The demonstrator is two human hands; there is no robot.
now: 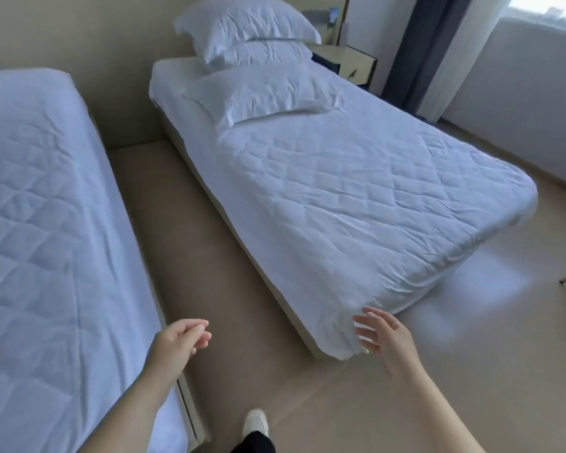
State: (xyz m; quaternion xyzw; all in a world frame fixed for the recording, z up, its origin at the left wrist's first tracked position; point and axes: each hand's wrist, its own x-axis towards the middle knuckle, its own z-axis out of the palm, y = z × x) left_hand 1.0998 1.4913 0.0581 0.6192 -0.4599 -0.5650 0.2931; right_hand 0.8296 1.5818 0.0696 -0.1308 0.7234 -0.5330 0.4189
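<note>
A bedroom, likely a hotel twin room: two single beds [356, 191] with white sheets, stacked pillows [249, 31], a bedside table [343, 62], and a dark curtain [428, 44] by the window.

Left grip [180, 340] loosely curled (holding nothing); right grip [384, 335] outstretched and splayed

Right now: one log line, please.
left hand: loosely curled, empty | right hand: open, by sheet corner | pillows: three at bed head
</note>
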